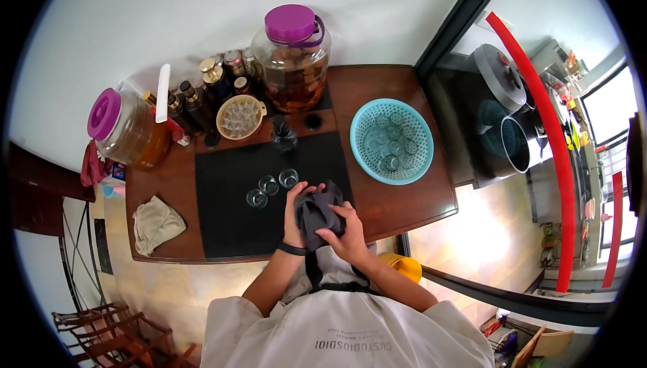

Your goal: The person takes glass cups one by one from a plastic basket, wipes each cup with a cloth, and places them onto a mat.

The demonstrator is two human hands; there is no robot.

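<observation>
A dark grey cloth (317,216) is bunched between my two hands at the front edge of the black mat (229,233). My left hand (294,216) closes around its left side, and a dark band circles that wrist. From the right, my right hand (347,236) grips the cloth with thumb and fingers. Whether anything is wrapped inside it is hidden. Just beyond my left hand stand small clear glasses: one glass (288,178) closest, a second glass (268,185) beside it, and a third glass (256,198) farther left.
Right of the mat, a light blue basket (358,154) holds several glasses. Behind are a dark bottle (284,135), a round tray (258,127) of small clear cups, and large purple-lidded jars (290,65). A beige cloth (156,225) lies at left. A yellow bin (404,268) stands below the table.
</observation>
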